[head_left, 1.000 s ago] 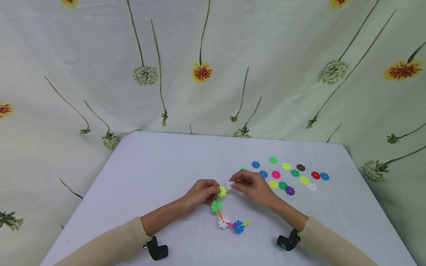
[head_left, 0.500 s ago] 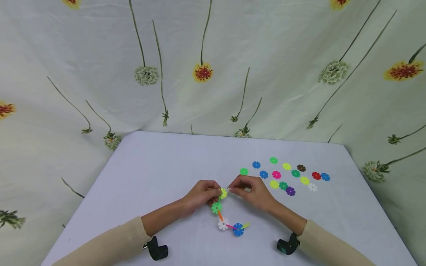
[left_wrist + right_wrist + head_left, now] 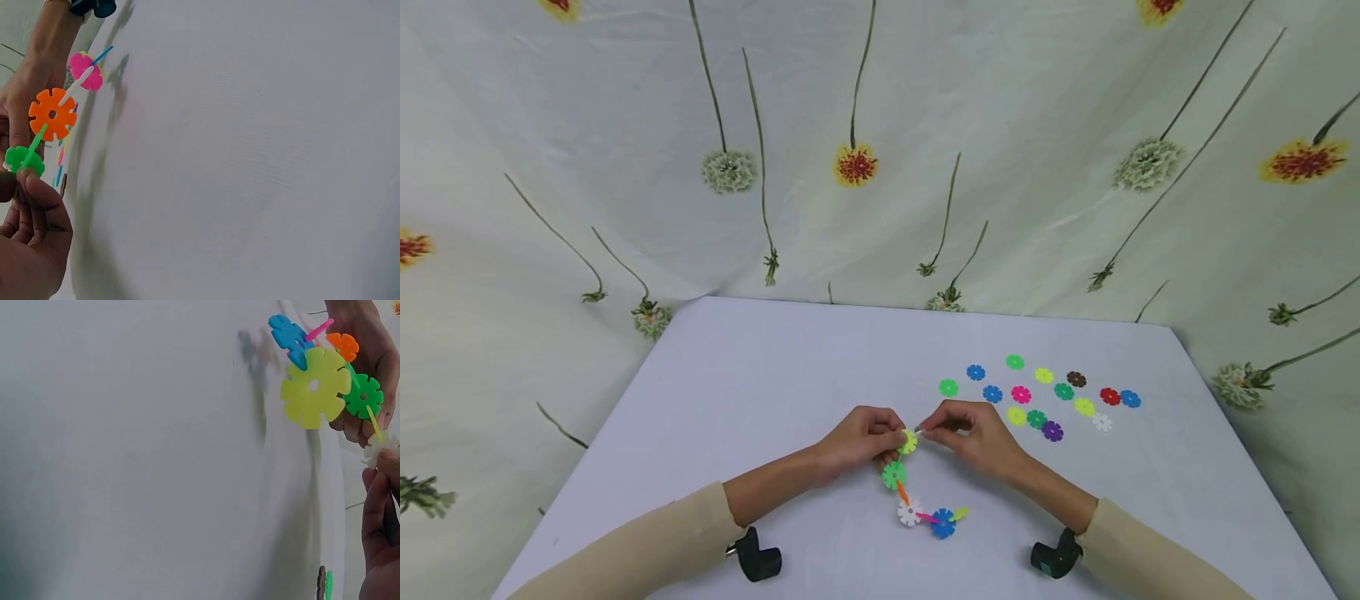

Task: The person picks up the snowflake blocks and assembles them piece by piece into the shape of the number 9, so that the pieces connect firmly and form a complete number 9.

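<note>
My left hand (image 3: 863,437) pinches one end of a chain of slotted plastic flower discs, at its yellow disc (image 3: 909,442). Below it hang a green disc (image 3: 894,476), an orange disc (image 3: 53,114) that the head view shows edge-on, a white disc (image 3: 909,512), a pink disc (image 3: 86,70), a blue disc (image 3: 943,524) and a yellow-green disc (image 3: 315,387). Between thumb and fingertips, my right hand (image 3: 973,435) holds another white disc (image 3: 375,449), its slotted rim right at the edge of the yellow one. My fingers hide part of both discs.
Loose flower discs in several colours lie on the white table (image 3: 760,358) at the back right, among them a purple disc (image 3: 1052,431) and a brown disc (image 3: 1077,379). A flowered cloth (image 3: 820,233) hangs behind. Both wrists carry black cameras (image 3: 758,557).
My right hand has brought its white disc left and down to the yellow disc, turning it edge-on. The left hand and chain have shifted slightly right.
</note>
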A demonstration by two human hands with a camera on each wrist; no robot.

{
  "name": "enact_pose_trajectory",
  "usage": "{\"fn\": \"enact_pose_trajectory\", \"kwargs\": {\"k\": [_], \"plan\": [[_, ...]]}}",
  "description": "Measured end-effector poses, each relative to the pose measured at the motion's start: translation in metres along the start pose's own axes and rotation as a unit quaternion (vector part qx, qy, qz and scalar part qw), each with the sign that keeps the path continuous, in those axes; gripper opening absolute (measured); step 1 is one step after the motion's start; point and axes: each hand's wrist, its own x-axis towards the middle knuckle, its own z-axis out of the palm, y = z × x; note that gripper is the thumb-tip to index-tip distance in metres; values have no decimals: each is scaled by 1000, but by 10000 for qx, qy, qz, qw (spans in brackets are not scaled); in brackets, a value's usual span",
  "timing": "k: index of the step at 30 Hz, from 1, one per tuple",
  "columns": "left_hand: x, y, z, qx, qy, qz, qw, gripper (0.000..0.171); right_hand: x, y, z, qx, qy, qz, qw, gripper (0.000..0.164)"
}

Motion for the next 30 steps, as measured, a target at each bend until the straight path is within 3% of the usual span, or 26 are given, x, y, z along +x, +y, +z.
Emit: {"fn": "enact_pose_trajectory", "kwargs": {"k": [12,16,25,30], "plan": [[3,3,1,-179,-285,159,9993,17,6,-3,-6,63,-235,-262,9994,10],[4,2,1,-191,-327,195,9991,14,9,-5,-10,-222,-289,-313,9988,19],[2,-4,-2,-151,-228,144,9995,17,31,9,-39,-1190,-98,278,9925,25],[-1,-6,-4,-197,-209,116,9995,18,41,22,-46,-2113,1,925,9730,29]]}}
